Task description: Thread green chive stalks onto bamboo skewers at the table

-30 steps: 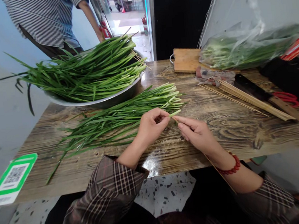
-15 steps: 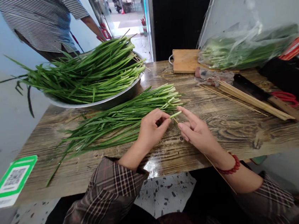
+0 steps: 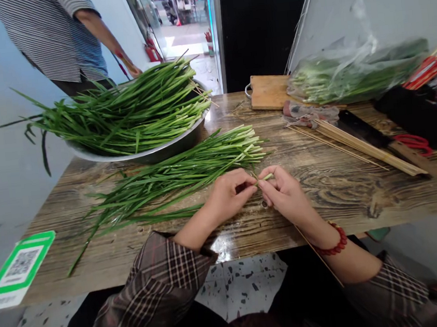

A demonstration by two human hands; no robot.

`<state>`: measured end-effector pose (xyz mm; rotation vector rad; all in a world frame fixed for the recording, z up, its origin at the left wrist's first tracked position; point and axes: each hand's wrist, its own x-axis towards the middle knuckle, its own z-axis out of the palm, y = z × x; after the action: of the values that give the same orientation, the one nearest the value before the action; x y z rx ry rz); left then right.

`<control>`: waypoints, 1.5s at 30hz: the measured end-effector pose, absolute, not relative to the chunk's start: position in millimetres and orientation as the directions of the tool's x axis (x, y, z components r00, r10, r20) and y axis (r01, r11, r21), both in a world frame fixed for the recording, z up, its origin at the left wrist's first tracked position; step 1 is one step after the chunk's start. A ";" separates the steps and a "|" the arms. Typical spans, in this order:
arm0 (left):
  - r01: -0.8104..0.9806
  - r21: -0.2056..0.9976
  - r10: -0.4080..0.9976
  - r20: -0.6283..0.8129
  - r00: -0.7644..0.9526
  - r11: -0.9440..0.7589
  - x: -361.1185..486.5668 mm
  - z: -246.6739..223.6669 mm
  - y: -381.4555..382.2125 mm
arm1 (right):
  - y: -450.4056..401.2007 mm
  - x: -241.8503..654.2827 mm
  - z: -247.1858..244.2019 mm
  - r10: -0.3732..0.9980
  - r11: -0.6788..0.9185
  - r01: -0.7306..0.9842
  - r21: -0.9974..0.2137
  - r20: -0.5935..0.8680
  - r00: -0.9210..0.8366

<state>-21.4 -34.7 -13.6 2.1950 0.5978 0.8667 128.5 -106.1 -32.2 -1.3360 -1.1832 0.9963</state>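
Observation:
My left hand (image 3: 232, 193) pinches a green chive stalk close to its pale end, just in front of the loose chive pile (image 3: 180, 167). Touching or nearly touching those fingertips, my right hand (image 3: 286, 193) is closed on a thin bamboo skewer (image 3: 322, 262), which passes under my palm and comes out along the wrist. The pale stalk end (image 3: 268, 177) shows between my right thumb and index finger. The skewer's tip is too small to make out between the fingers.
A metal basin (image 3: 151, 154) heaped with chives stands at the back left, with a person (image 3: 57, 40) behind it. Rightward lie a cutting board (image 3: 269, 91), bagged greens (image 3: 357, 73), bundled skewers (image 3: 368, 145), a knife (image 3: 366, 127) and red-handled scissors (image 3: 413, 143). A QR card (image 3: 20, 267) is at left.
My right index finger has bent in from its stretched position onto the stalk, and both hands have come closer together. The person behind the basin has shifted, an arm now lower and further left.

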 end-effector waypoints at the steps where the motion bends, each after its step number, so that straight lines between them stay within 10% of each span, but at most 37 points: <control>1: 0.155 0.749 0.629 0.404 0.665 -0.644 -22.8 -12.8 -32.3 | -105.8 128.8 -30.9 0.985 0.025 0.117 -0.993 0.044 0.168; 7: 0.419 0.652 0.775 0.516 0.366 -0.632 -37.6 -17.2 -6.1 | -105.4 130.2 -27.6 0.985 0.008 0.116 -0.993 0.028 0.172; 17: 0.705 0.108 0.656 0.484 0.579 -0.701 -26.1 -25.4 10.6 | -104.3 128.8 -32.1 0.987 0.036 0.120 -0.992 0.055 0.152; 25: 0.418 0.470 0.625 0.652 0.430 -0.778 -27.3 -26.7 14.0 | -103.3 129.2 -32.3 0.987 0.038 0.101 -0.994 0.053 0.152; 39: 0.732 0.097 0.709 0.362 0.606 -0.675 -39.2 -16.2 1.3 | -106.8 130.5 -32.6 0.984 0.058 0.123 -0.991 0.078 0.159; 45: 0.596 0.317 0.675 0.342 0.653 -0.737 -36.5 -17.7 -0.3 | -107.6 131.1 -31.5 0.983 0.064 0.120 -0.991 0.083 0.162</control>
<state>-36.5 -0.3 -17.7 2.6929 1.0455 0.6652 131.1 -107.6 -31.5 -1.3110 -1.1998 0.9749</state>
